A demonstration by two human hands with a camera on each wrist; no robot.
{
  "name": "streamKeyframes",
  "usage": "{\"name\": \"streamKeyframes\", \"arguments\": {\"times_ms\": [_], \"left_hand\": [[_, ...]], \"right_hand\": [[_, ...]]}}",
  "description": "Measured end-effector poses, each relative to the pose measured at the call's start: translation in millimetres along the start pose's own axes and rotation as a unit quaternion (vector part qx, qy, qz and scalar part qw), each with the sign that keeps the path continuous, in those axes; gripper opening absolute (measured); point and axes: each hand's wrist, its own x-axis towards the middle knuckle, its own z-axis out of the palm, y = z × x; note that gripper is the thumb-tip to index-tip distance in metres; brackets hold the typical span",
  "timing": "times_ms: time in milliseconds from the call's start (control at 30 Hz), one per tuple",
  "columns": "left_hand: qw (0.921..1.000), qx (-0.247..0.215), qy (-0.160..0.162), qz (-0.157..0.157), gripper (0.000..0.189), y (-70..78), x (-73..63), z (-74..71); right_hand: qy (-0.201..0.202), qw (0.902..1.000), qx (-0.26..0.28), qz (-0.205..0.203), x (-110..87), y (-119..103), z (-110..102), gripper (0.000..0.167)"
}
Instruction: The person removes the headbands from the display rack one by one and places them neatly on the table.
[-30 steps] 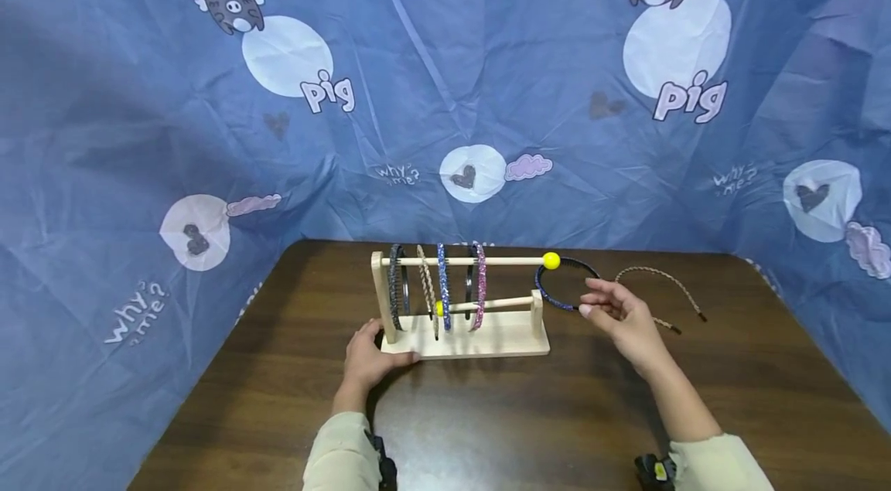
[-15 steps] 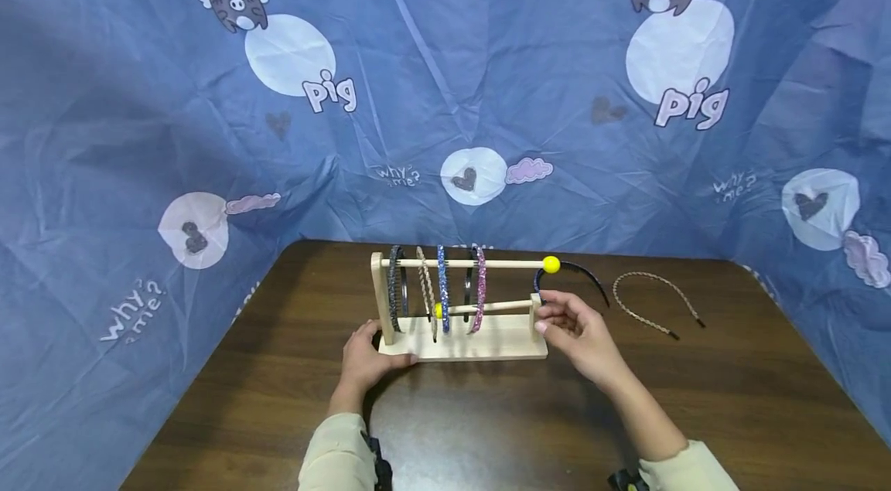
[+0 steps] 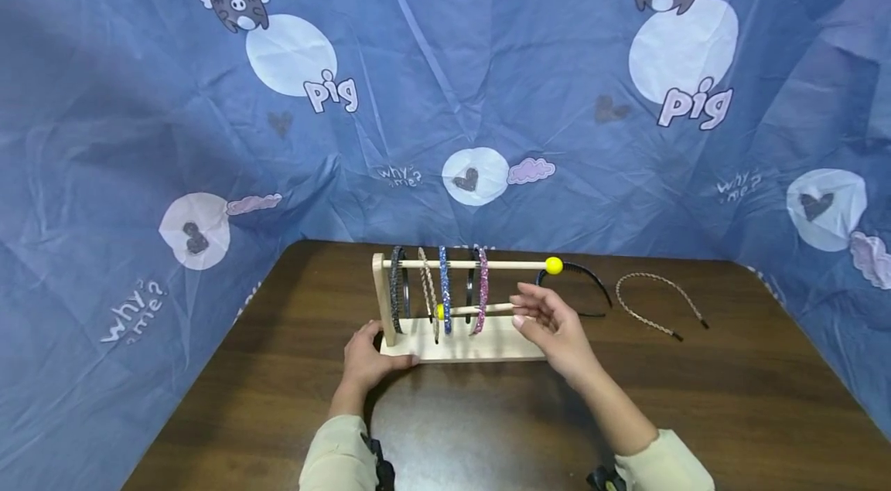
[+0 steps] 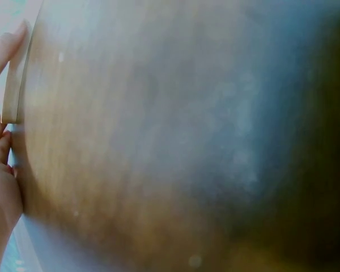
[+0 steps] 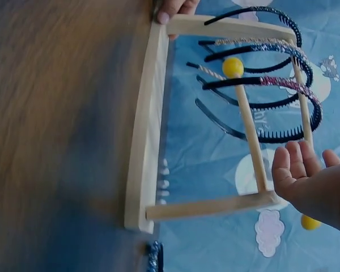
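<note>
A wooden headband stand point(image 3: 462, 350) has several headbands hanging on its upper rod. From the left they include a dark glittery headband point(image 3: 394, 294), a beige braided headband point(image 3: 427, 286), a blue sequinned headband point(image 3: 444, 298) and a pink glittery headband point(image 3: 483, 298). My left hand point(image 3: 367, 359) grips the left end of the base, thumb along the front edge. My right hand point(image 3: 557, 335) holds nothing, fingers loosely bent, in front of the stand's right post, which it hides in the head view. In the right wrist view its fingertips point(image 5: 295, 156) lie near the pink headband.
On the table behind the stand's right end lies a dark blue headband point(image 3: 592, 280). Farther right is another braided headband point(image 3: 657, 277). A yellow ball point(image 3: 553, 266) caps the upper rod; another yellow ball point(image 5: 233, 67) tips the lower rod. Blue patterned cloth point(image 3: 390, 127) surrounds the table.
My right hand has moved left from beside the dark blue headband to the stand's right post and slightly past it. My left hand stays on the base.
</note>
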Motion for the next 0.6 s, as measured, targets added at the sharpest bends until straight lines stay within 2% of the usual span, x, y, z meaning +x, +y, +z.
{"name": "streamKeyframes", "arguments": {"times_ms": [167,400,600], "left_hand": [[1.0000,-0.004,0.000,0.002,0.083,-2.3,-0.3,-1.1],[0.9999,-0.008,0.000,0.008,0.084,-4.3,-2.2,-1.4],[0.9999,-0.012,-0.010,0.004,0.086,-3.4,-1.7,-0.6]], "right_hand": [[-0.013,0.9988,0.046,0.010,2.1,7,12,0.049],[-0.032,0.9923,0.105,0.058,2.0,17,27,0.057],[-0.030,0.9895,0.129,0.058,3.8,24,32,0.056]]}}
